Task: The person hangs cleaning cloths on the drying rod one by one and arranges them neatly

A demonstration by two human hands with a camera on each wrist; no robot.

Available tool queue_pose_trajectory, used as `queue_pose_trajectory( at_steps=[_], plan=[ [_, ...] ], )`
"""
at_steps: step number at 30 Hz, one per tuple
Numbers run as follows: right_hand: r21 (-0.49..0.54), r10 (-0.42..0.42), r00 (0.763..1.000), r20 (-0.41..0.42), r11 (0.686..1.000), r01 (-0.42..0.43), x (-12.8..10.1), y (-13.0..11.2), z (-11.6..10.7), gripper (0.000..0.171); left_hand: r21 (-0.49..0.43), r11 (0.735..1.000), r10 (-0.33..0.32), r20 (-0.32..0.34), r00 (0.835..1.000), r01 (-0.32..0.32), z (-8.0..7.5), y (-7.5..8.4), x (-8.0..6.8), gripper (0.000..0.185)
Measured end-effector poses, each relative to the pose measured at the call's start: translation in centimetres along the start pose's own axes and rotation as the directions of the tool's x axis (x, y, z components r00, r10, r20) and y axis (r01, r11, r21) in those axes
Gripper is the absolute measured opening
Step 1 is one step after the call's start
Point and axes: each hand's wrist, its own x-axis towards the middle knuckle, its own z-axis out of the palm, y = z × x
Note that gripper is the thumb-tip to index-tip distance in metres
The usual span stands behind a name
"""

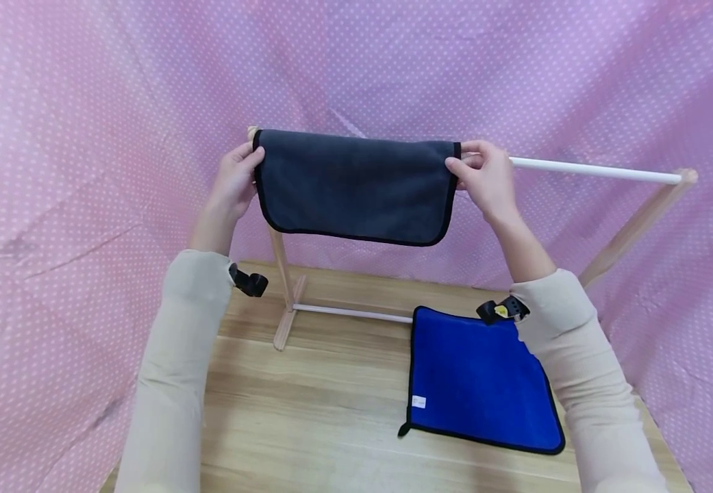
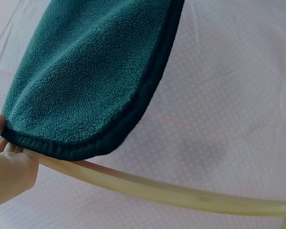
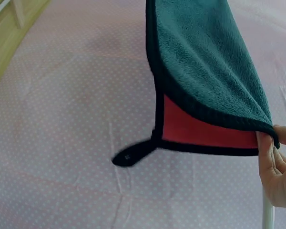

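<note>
Nearest the camera, in the lower part of the head view, a wooden table (image 1: 307,418) is seen, with two beige sleeves entering from the bottom edge. A blue cloth (image 1: 479,380) with black edging is laid flat at lower right of the table, a small white label and a black loop showing at its lower left corner. Its upper right corner is partly covered by the right sleeve and wrist mount.

Behind it, a wooden rack foot and upright (image 1: 283,287) are stood on the table at centre, joined to a low white crossbar that is hidden at its right end by the blue cloth.

In the upper centre, a dark grey cloth (image 1: 356,185) is draped over the white top rail (image 1: 596,169); the rail is concealed along the cloth's whole width. The cloth's left edge is pinched by the left hand (image 1: 233,181), thumb in front. The right edge is pinched by the right hand (image 1: 485,178), fingers curled around the hem. In the right wrist view a red underside is exposed beneath the grey face, with a black hanging loop.

Farthest back, a pink dotted backdrop (image 1: 85,137) is hung across all sides of the frame.
</note>
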Motion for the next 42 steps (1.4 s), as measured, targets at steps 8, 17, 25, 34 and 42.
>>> queue_pose_trajectory(
  at_steps=[8,17,25,34,42],
  plan=[
    [0.026,-0.045,0.997,-0.063,0.999,0.047,-0.4,0.8,0.6,0.036,0.029,0.998,0.057,-0.021,0.998,-0.056,-0.7,-1.2,-0.2,0.014],
    [0.102,-0.032,0.998,-0.057,0.994,0.038,-0.7,0.9,1.3,0.034,0.054,0.98,0.198,-0.103,0.975,-0.194,-0.8,-1.6,-0.1,0.019],
    [0.047,-0.117,0.993,-0.019,0.992,0.118,-0.8,1.6,1.9,0.04,0.096,0.956,0.286,-0.12,0.951,-0.276,-1.0,-2.1,-0.2,0.026],
    [-0.075,-0.158,0.987,0.001,0.985,0.157,-1.2,2.3,1.8,0.051,0.23,0.896,0.406,-0.071,0.911,-0.381,-1.9,-3.4,-0.6,0.049],
    [-0.03,-0.193,0.978,-0.075,0.981,0.192,-0.9,2.1,1.7,0.045,0.261,0.87,0.457,-0.11,0.883,-0.417,-0.9,-2.6,0.2,0.044]
  ],
)
